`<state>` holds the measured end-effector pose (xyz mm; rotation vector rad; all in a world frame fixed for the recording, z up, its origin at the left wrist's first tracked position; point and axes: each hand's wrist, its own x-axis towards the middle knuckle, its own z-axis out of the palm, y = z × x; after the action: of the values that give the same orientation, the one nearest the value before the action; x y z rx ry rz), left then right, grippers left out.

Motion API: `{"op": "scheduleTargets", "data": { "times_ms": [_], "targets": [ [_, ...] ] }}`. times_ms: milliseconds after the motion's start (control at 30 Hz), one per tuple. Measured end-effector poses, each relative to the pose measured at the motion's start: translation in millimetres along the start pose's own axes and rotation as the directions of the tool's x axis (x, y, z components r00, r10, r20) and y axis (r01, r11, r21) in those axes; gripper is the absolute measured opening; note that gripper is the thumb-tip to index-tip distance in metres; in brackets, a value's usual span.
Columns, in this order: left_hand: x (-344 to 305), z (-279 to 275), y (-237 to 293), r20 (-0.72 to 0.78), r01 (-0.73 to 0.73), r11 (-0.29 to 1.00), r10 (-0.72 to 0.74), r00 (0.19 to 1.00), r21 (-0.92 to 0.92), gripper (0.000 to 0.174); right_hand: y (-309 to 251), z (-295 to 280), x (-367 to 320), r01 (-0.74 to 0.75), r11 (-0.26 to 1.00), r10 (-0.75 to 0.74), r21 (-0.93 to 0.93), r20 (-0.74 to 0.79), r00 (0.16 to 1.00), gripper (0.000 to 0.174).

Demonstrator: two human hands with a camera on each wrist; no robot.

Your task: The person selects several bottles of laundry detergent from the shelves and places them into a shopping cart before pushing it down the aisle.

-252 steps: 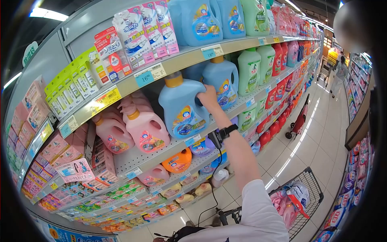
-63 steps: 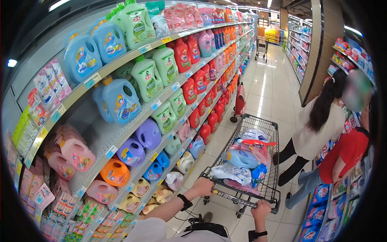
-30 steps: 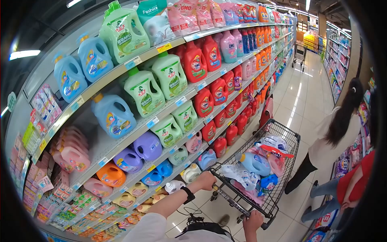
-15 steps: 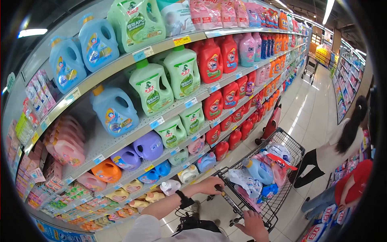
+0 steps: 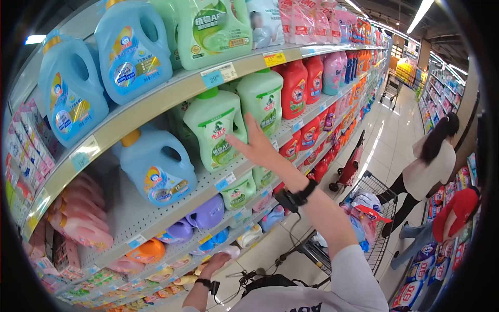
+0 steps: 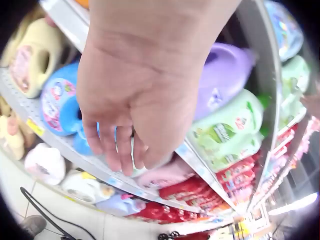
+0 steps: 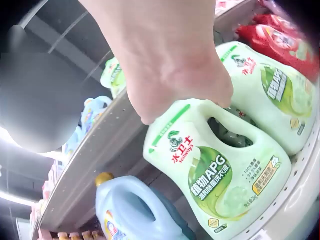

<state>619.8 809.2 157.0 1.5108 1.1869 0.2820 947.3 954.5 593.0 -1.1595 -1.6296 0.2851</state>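
Note:
In the head view my right hand (image 5: 255, 148) is raised before two pale green jugs, the left one (image 5: 208, 153) and the right one (image 5: 267, 109), its fingers spread. The right wrist view has this hand (image 7: 175, 82) over the top of the nearer green jug (image 7: 217, 175); whether it touches cannot be told. A blue jug (image 5: 150, 177) stands to the left on the same shelf. Low down, my left hand (image 5: 217, 261) is beside the lower shelves. Its fingers hang loosely bent with nothing visible in them in the left wrist view, where the hand (image 6: 140, 95) covers part of the shelf.
A loaded cart (image 5: 387, 242) stands at the right, with bags and a blue jug inside. Two people, one in white (image 5: 420, 171) and one in red (image 5: 457, 216), are beyond it. The upper shelf edge (image 5: 150, 99) juts above the green jugs. Cables hang near my body.
Both hands have left the cart handle: the right rose to the green jugs, the left moved down and left. The shelves look nearer. Earlier, a hand held a blue jug, and one later lay in the cart.

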Motion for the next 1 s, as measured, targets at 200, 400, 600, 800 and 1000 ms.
{"op": "scheduleTargets", "data": {
  "times_ms": [200, 400, 600, 800, 1000],
  "targets": [
    [-67.2, 1.7, -177.1, -0.216, 0.178, 0.976, -0.201, 0.955, -0.125, 0.025, 19.2, 29.3, 62.0, -0.118, 0.937, 0.132, 0.328, -0.018, 0.991, 0.096],
    [-138.9, 70.2, -234.5, -0.324, 0.061, 0.875, 0.112, 0.939, 0.481, 0.012, 38.4, 25.5, 71.1, -0.168, 0.873, 0.139, 0.457, 0.096, 0.986, 0.068],
    [-121.0, 94.8, -231.0, -0.073, -0.103, 0.908, 0.145, 0.987, 0.406, 0.01, -10.3, 19.4, 57.5, -0.34, 0.801, 0.265, 0.492, 0.217, 0.939, 0.037],
    [-91.0, 78.0, -220.6, 0.038, -0.04, 0.889, 0.026, 0.999, 0.455, 0.021, -39.4, -6.1, 37.5, -0.243, 0.867, 0.202, 0.436, 0.14, 0.969, 0.045],
    [-70.8, 64.0, -209.7, 0.075, 0.34, 0.94, -0.341, 0.937, 0.022, 0.017, -54.2, -44.4, 19.9, -0.329, 0.871, 0.28, 0.366, 0.182, 0.943, 0.051]
  ]
}}
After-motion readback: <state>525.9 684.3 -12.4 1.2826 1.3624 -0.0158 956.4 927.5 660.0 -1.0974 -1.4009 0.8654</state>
